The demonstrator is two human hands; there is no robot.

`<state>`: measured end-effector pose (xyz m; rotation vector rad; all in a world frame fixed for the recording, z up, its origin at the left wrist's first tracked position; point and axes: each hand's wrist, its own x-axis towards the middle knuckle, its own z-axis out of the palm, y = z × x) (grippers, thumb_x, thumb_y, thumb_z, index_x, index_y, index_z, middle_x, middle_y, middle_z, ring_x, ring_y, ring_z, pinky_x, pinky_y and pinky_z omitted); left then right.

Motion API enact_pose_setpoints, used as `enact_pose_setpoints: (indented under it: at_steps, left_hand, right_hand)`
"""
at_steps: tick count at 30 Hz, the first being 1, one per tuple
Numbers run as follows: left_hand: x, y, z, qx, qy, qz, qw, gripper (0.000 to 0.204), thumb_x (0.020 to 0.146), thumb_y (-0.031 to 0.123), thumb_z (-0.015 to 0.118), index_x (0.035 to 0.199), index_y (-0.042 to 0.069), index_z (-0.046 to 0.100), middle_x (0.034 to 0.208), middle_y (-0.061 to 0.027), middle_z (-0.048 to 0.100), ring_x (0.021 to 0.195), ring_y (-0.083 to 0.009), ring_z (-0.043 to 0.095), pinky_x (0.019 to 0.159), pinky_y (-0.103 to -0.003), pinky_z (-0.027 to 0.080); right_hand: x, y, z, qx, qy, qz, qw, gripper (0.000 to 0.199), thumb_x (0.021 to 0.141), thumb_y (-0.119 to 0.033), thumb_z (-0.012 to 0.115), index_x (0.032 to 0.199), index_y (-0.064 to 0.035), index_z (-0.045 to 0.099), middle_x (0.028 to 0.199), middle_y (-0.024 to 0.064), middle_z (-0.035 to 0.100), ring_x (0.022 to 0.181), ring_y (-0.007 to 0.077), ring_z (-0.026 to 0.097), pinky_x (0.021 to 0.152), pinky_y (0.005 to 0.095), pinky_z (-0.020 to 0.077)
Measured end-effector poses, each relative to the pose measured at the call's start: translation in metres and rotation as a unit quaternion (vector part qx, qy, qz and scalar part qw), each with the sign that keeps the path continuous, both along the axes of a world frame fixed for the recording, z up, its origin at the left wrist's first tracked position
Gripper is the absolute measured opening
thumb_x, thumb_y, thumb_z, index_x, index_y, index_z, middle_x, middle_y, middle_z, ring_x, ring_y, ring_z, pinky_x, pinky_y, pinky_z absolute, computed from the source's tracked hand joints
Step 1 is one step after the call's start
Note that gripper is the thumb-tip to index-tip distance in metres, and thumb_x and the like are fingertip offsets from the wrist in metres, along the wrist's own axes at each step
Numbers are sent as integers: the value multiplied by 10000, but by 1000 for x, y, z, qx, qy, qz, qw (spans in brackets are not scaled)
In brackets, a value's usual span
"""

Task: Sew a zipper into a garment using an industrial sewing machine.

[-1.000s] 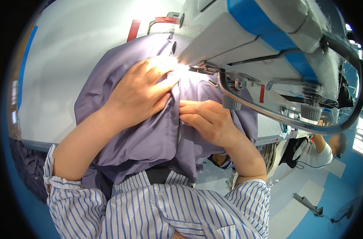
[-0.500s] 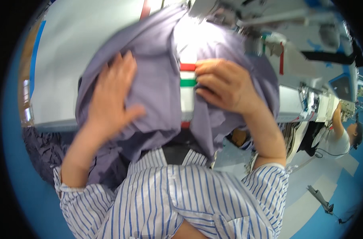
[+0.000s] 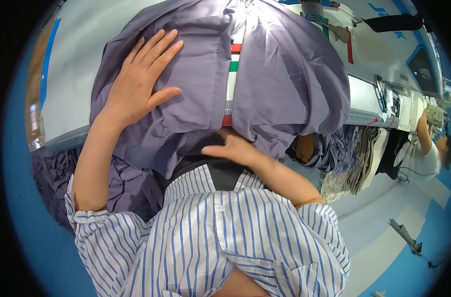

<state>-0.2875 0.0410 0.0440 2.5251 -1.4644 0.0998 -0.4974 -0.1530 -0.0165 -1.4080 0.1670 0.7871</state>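
Mostly smooth purple-grey cloth [image 3: 290, 74] on the white desk [image 3: 77, 74], dull sheen, soft creases, deeper folds toward the wearer. Two panels lie side by side, a narrow gap between them, nearing each other at the brightly lit top. Gap shows two red bands [image 3: 237, 48] and one green band [image 3: 233, 66]. Cloth droops over the desk's front edge [image 3: 69, 142] toward the lap. Open room: broad bare strip left of the cloth, out to one blue tape line [image 3: 49, 59]; less bare desk at right. Two hands: left hand [image 3: 143, 81] flat on the left panel, fingers spread, gripping nothing; right hand [image 3: 238, 149] at the drooping lower edge below the gap, thumb out, fingers partly hidden, so cannot tell whether they grip. One co-worker [image 3: 417, 156] far right.
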Motion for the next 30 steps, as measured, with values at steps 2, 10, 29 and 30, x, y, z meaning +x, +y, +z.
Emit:
enact_pose_setpoints:
  at_steps: [2, 10, 29, 30]
  left_hand:
    - [2, 10, -9, 3, 4, -28, 1000, 775, 892, 561, 594, 1517, 145, 400, 1598, -70, 349, 1487, -290, 288, 1223, -487, 220]
    - [-59, 4, 9, -146, 69, -11, 987, 606, 870, 163, 702, 1430, 57, 498, 1480, -163, 488, 1389, -331, 452, 1134, -440, 377]
    - [-208, -85, -67, -258, 800, 15, 541, 459, 893, 273, 756, 1234, -7, 627, 1192, -119, 673, 1121, -213, 632, 1031, -340, 460]
    - [-209, -86, -70, -326, 789, 55, 518, 438, 893, 272, 755, 1213, -6, 643, 1173, -112, 682, 1107, -218, 637, 1029, -336, 461]
  right_hand:
    - [-3, 12, 4, 50, -174, 0, 983, 538, 885, -352, 718, 1243, 39, 623, 1227, 206, 664, 1124, 334, 639, 1014, 369, 468]
    - [-1, -35, 50, -215, -415, 94, 879, 185, 876, -142, 712, 983, 6, 686, 945, 129, 730, 903, 267, 723, 845, 389, 558]
    - [47, -141, 52, -547, -505, 24, 667, 887, 802, -482, 721, 1514, -74, 382, 1548, 124, 413, 1459, 336, 344, 1183, 484, 289]
    - [45, -139, 49, -570, -500, 53, 650, 901, 821, -548, 681, 1522, -71, 373, 1549, 125, 414, 1463, 335, 343, 1193, 490, 268]
